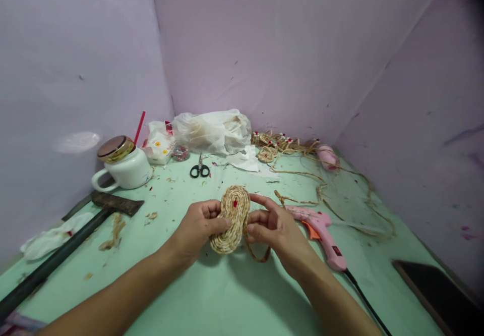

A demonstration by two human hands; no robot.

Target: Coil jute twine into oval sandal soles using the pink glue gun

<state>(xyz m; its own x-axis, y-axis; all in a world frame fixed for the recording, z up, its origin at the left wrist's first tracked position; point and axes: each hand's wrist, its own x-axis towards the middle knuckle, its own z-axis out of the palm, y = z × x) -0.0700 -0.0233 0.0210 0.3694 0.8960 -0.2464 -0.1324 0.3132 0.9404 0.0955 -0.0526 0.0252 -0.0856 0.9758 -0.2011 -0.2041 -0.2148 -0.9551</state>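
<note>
An oval coil of tan braided straw cord [239, 227], with a small red spot in its upper part, is held up a little over the table. My left hand [198, 227] grips its left side, thumb across the front. On the opposite edge, my right hand [276, 227] has its thumb and fingers closed around the cord where it meets the coil, its index finger touching the upper rim. Below the right fingers hangs a loop of loose cord [261, 260]. A pink glue gun [317, 222] with an orange trigger lies just right of that hand.
Black-handled scissors [199, 168] lie beyond the coil. On the left are a white mug [130, 170] with a jar lid on top and a hammer [120, 204]. Plastic bags [215, 131], straw pieces [267, 154] and trailing cord line the back. A dark flat device [434, 285] lies front right.
</note>
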